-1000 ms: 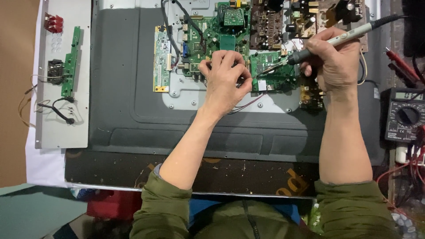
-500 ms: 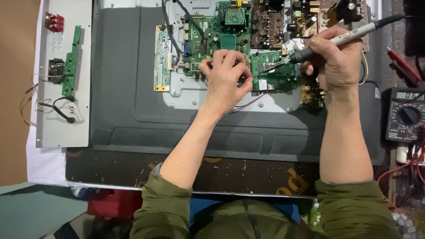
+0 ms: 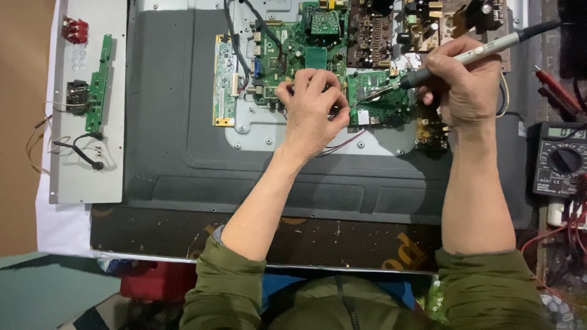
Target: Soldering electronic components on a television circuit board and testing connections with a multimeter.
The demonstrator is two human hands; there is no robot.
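- The right hand keeps a closed grip on a grey soldering iron, its tip angled down-left onto the green circuit board.
- The left hand rests curled on that board just beside the tip; whether its grip holds anything cannot be told.
- The board sits on the dark back panel of a flat screen.
- A multimeter lies to the right, a grey strip with small parts to the left.

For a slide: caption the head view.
Right hand aims soldering iron at green circuit board; left hand steadies it.
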